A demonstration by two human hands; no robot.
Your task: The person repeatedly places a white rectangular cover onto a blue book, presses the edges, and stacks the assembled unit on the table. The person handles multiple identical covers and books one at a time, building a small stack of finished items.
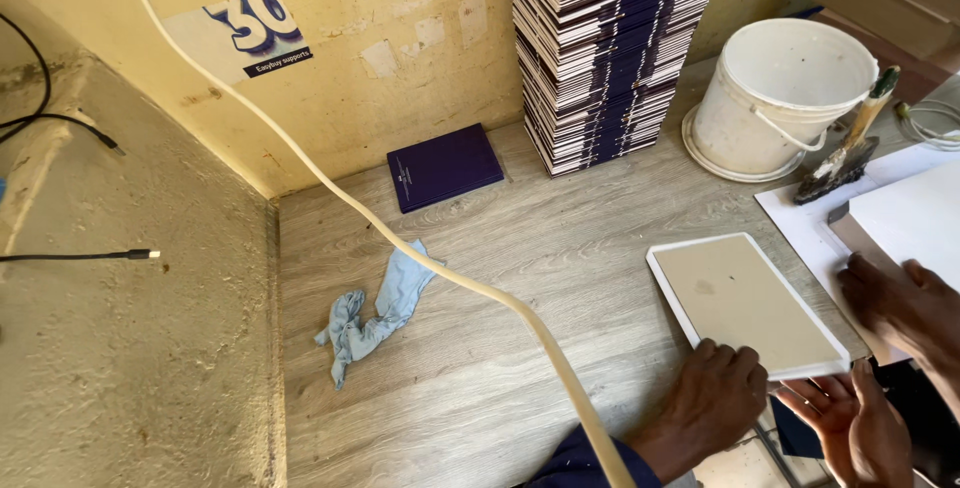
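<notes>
head | left hand (712, 395) laid flat on grey board (745, 303) near edge | right hand (850, 423) open, palm up, just beside | blue rag (375, 313) well left on tabletop (520, 278)

Beige board (745, 300) with white edge, navy book (444, 166), pale blue rag (378, 312), white bucket (780, 98), grey wood-grain table (520, 278).

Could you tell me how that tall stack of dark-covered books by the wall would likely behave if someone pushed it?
The stack of books would probably resist a low push, since so many covers look heavy together. It stands tall and its edges look uneven, so a shove near the top might slide or topple the upper books. The wall behind may limit tipping backwards.
</notes>
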